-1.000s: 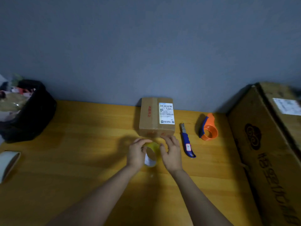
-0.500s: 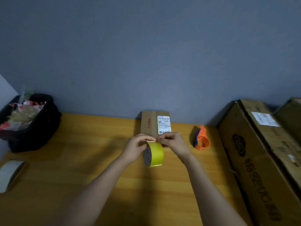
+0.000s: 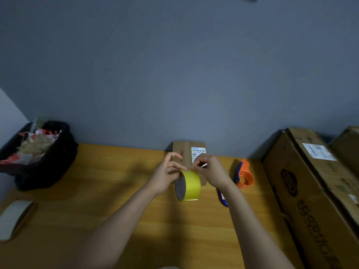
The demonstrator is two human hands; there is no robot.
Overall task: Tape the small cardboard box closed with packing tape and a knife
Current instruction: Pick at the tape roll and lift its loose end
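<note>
A small cardboard box with a white shipping label stands against the wall at the back of the wooden table. In front of it I hold a yellow roll of packing tape upright, its open side facing left. My left hand grips the roll's top left. My right hand pinches at the roll's top edge, fingertips together. A blue-handled knife lies on the table, mostly hidden under my right forearm.
An orange tape dispenser sits right of the box. Large cardboard cartons line the right side. A black bin full of scraps stands at the back left. Another white tape roll lies at the left edge.
My hands lifted the yellow tape roll off the table and raised it in front of the small box; my view has tilted upward, showing more wall.
</note>
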